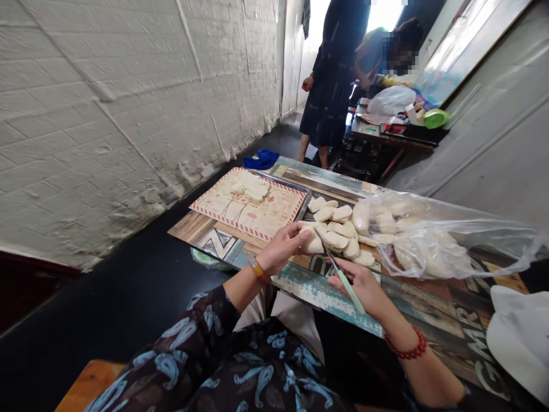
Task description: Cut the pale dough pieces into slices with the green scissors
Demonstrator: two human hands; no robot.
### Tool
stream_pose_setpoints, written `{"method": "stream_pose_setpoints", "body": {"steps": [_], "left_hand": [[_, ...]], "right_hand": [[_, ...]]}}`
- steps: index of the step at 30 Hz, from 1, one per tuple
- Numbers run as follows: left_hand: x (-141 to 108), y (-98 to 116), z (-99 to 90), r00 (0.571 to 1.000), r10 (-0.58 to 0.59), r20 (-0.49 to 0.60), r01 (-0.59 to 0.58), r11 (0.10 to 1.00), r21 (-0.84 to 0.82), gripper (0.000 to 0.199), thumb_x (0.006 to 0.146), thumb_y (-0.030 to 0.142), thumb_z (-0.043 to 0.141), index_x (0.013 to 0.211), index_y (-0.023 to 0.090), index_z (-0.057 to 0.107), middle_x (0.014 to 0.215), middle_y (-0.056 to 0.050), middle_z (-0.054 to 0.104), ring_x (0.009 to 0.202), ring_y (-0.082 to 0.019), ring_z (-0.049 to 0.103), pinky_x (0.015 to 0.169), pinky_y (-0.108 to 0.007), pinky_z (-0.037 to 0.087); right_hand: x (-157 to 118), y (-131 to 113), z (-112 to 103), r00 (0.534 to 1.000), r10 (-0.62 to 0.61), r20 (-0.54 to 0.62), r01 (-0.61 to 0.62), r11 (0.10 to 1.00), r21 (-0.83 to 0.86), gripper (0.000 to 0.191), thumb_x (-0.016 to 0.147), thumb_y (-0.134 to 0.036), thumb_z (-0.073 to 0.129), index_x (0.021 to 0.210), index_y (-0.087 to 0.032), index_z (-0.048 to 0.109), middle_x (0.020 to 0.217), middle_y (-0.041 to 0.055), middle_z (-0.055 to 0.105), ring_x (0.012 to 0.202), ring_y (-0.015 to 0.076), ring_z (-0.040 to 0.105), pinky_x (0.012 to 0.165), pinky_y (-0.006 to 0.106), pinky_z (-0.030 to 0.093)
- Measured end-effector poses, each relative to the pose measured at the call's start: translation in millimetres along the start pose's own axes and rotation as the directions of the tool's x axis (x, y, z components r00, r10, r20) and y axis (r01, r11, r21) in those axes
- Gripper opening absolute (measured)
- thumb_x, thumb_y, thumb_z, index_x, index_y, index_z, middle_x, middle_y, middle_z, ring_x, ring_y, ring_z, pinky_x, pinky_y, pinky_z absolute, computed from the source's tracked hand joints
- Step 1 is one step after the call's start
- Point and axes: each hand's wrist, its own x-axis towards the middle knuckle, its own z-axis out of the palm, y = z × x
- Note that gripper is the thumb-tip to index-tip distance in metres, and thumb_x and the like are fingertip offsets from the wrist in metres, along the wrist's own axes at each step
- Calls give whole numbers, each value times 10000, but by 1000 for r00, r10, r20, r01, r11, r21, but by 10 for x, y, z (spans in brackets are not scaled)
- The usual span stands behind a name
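Observation:
My left hand [285, 246] pinches a pale, bun-like piece [312, 242] at the near edge of a pile. In my right hand [360, 284] is a knife with a pale green handle [350, 290], its narrow dark blade angled up and left against that piece. Beyond my hands lies the pile of similar cut pale pieces [341, 229] on the table. To the left, a metal tray [305, 197] lined with red-striped printed paper [214, 204] holds a cluster of flat pale slices [253, 186]. Whether the blade has cut into the held piece is too small to tell.
A clear plastic bag [429, 246] with more pale pieces lies right of the pile. A blue cloth [261, 159] is at the table's far left corner, and a white object [518, 337] at the right. Two people stand near a cluttered far table [394, 134].

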Motion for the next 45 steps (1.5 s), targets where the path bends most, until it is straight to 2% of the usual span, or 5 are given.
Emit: {"method": "stream_pose_setpoints", "body": {"steps": [11, 26, 31, 39, 45], "left_hand": [[93, -40, -71, 998, 36, 52, -41, 996, 85, 431, 693, 483, 808, 878, 130, 645, 829, -13, 629, 721, -106, 569, 654, -212, 456], [288, -73, -244, 1000, -7, 2, 7, 989, 146, 390, 696, 479, 788, 817, 132, 656, 746, -3, 625, 655, -102, 536, 611, -207, 408], [353, -121, -305, 1000, -19, 4, 18, 988, 154, 387, 685, 471, 806, 804, 130, 668, 725, -6, 634, 641, -103, 543, 598, -205, 412], [354, -149, -309, 995, -97, -25, 95, 992, -81, 478, 677, 499, 830, 939, 131, 673, 869, -57, 690, 750, -143, 639, 681, -254, 538], [239, -86, -290, 997, -60, -41, 52, 985, -163, 438, 708, 406, 836, 1008, 136, 667, 1028, -92, 698, 859, -166, 666, 772, -286, 573]], "right_hand": [[209, -155, -27, 996, 28, 88, -27, 1000, -14, 379, 780, -507, 692, 927, -159, 659, 800, 37, 680, 678, 175, 603, 627, 277, 491], [344, 156, 56, 997, 17, 76, -26, 992, 123, 503, 840, -548, 645, 1139, -150, 725, 803, 33, 694, 706, 190, 613, 620, 271, 501], [365, 135, 78, 983, 142, 115, -165, 961, 220, 551, 816, -596, 653, 1141, -156, 719, 604, -6, 600, 459, 125, 505, 444, 239, 424], [396, 57, 82, 953, 280, 115, -303, 882, 362, 618, 790, -606, 644, 1166, -119, 696, 589, -5, 595, 412, 107, 506, 391, 217, 396], [204, 35, 15, 977, 178, 114, -207, 910, 358, 655, 825, -561, 616, 1294, -105, 617, 669, -6, 585, 522, 121, 546, 494, 242, 463]]}}
